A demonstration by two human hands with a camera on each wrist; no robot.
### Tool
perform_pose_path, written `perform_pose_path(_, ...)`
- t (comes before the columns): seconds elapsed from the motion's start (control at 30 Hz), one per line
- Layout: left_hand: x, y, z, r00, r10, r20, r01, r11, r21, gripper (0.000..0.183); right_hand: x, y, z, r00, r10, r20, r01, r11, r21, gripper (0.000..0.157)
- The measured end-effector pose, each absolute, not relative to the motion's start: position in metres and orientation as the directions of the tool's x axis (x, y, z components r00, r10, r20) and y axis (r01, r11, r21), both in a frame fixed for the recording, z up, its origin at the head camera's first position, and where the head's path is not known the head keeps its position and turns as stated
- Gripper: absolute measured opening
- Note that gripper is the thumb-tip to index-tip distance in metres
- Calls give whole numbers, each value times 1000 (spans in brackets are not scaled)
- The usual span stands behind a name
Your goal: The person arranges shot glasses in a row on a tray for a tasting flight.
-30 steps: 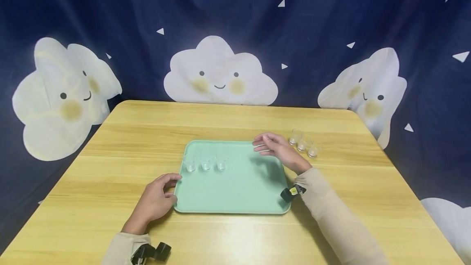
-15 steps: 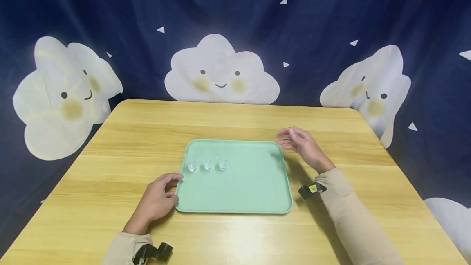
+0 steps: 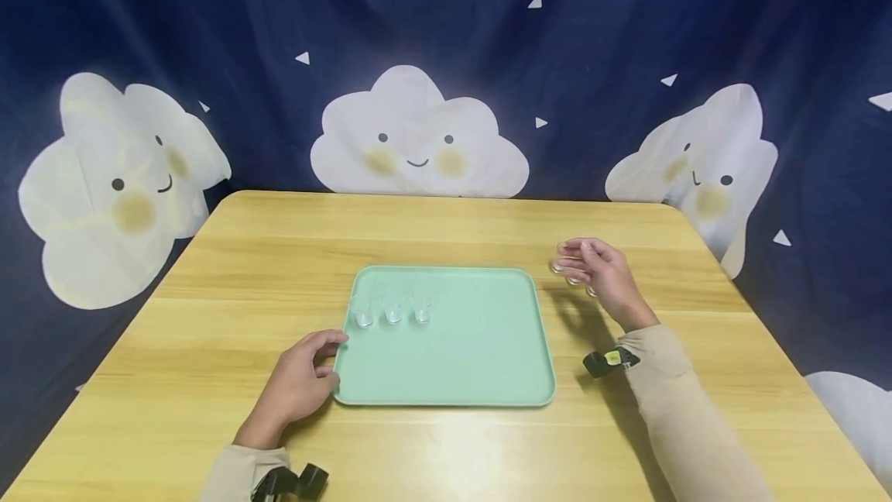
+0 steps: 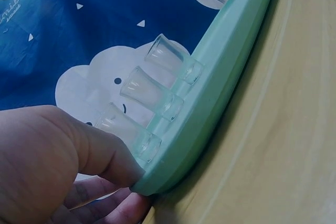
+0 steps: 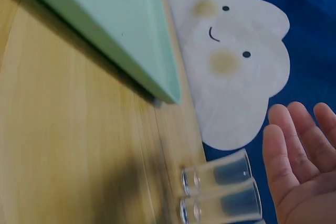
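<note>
A pale green tray (image 3: 481,347) lies on the table with three clear shot glasses standing in a row near its left edge; the nearest of the row in the head view is a shot glass (image 3: 422,311). My left hand (image 3: 296,382) rests against the tray's left rim, thumb and fingertips touching it, as the left wrist view also shows beside the shot glasses (image 4: 152,95). Beyond the tray's right side my right hand (image 3: 602,273) is spread, fingers loose, partly covering a second group of shot glasses (image 5: 223,203). Its fingers point past them and grip nothing.
The wooden table (image 3: 279,269) extends around the tray. Behind it hangs a dark blue curtain (image 3: 265,6) with smiling clouds. Each wrist carries a black camera mount, such as the right mount (image 3: 601,362).
My right hand has moved to the right, from over the tray's far right corner to the shot glasses beyond it, which it now partly hides. My left hand has stayed at the rim.
</note>
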State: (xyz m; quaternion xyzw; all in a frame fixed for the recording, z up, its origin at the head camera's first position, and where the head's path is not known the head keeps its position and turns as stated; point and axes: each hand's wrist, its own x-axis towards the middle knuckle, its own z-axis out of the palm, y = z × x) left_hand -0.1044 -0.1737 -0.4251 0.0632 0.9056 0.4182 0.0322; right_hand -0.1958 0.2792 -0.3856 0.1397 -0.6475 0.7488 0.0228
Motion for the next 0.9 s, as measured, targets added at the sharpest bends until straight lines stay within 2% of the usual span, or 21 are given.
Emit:
perform_pose_path(0.2,-104,-174,-424,-990,142,-10,85,645,759,49,-191,292,-382,-967,-32,252,-245,-141,-959,32)
perform_pose_path(0.63,-102,-175,-426,-992,124,-30,56,630,774,49,-185,319,-385,-963,58,263,-269,-146,-952,20)
perform_pose_path(0.77,-103,-175,-425,-991,136,-16,74,634,770,48,-182,326,-385,-956,158,245,-266,-123,-956,20)
perform_pose_path(0.9,-104,-175,-425,-990,142,-13,82,643,761,48,-182,329,-387,-944,271,186,-209,-59,-976,26)
